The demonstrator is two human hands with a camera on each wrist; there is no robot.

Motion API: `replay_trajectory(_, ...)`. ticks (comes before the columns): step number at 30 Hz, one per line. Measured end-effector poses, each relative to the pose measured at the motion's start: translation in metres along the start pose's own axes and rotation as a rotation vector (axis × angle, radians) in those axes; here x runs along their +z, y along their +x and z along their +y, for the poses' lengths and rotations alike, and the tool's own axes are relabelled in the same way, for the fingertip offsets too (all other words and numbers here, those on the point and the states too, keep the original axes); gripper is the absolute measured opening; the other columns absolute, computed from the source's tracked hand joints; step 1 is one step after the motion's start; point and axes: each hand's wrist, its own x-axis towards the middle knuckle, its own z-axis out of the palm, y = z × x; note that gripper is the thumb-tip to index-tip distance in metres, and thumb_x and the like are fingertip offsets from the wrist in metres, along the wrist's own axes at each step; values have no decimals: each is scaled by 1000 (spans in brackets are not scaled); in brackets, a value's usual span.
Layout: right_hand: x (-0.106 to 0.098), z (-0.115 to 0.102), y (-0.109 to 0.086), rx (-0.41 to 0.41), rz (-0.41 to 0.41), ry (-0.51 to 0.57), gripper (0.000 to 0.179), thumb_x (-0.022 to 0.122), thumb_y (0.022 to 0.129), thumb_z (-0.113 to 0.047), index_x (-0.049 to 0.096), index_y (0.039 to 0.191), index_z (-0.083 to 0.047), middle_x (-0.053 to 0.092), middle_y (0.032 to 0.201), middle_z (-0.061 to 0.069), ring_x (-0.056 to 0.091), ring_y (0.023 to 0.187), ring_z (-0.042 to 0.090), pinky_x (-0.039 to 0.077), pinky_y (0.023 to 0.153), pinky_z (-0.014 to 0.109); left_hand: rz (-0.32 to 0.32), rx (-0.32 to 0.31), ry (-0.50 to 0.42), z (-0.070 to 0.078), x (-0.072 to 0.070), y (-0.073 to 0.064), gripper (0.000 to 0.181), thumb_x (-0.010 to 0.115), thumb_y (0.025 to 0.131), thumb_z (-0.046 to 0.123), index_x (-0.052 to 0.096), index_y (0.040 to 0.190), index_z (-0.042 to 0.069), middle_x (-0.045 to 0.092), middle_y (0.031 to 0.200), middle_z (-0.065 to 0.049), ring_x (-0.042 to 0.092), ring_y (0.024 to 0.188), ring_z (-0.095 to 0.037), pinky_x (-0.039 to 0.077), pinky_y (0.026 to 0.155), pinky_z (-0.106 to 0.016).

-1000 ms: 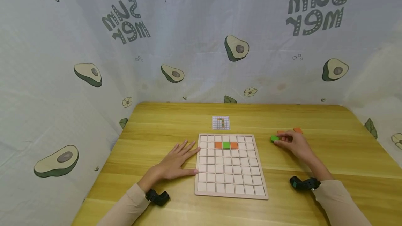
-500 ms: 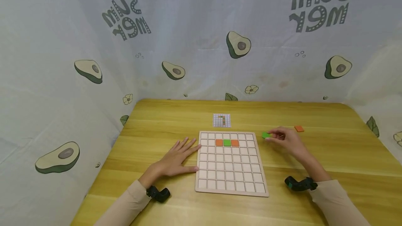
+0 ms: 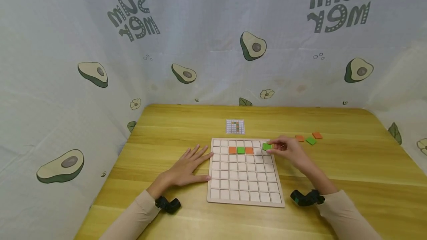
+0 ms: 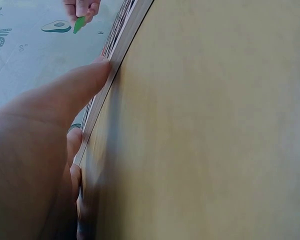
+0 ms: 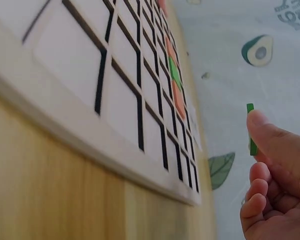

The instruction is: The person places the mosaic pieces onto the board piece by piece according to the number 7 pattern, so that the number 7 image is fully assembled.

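My right hand (image 3: 289,151) pinches a green square tile (image 3: 266,146) between thumb and fingers, held above the upper right of a wooden grid board (image 3: 246,203). In the right wrist view this tile (image 5: 252,130) appears edge-on, apart from the board. One row below the board's top, an orange tile (image 3: 232,150), a green tile (image 3: 241,150) and another orange tile (image 3: 249,150) lie side by side in cells. My left hand (image 3: 185,167) lies on the table with spread fingers. Its thumb and a fingertip touch the board's left edge; the left wrist view shows the thumb (image 4: 85,82) against that edge.
Beyond the board lies a small printed card (image 3: 235,126) showing a grid with coloured squares. Right of the board are a loose orange tile (image 3: 300,138), a green tile (image 3: 311,141) and another orange tile (image 3: 317,135). A patterned curtain (image 3: 213,40) hangs behind the table.
My right hand has carried the green tile left from the loose tiles to over the board's upper right. The loose tiles it covered now show. My left hand has stayed at the board's edge.
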Motion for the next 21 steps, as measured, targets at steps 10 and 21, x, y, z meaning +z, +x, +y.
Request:
replay_trajectory(10,27,-8,5,-10,-67,40,21,80,82,-1,73,101,6,55,77,4,48,69,16,42,56,20,-11,-12,-6,1,-2,-1,84,46,94,70,18,161,28,6,167,-2,-1,152,-29,-1,120,-51)
replay_trajectory(21,43,-9,7,9,-119,63,24,82,82,-5,72,101,7,56,77,4,47,70,16,40,58,21,-10,-8,4,0,-1,0,83,46,94,70,20,161,28,6,167,-2,-1,152,-30,-1,120,-52)
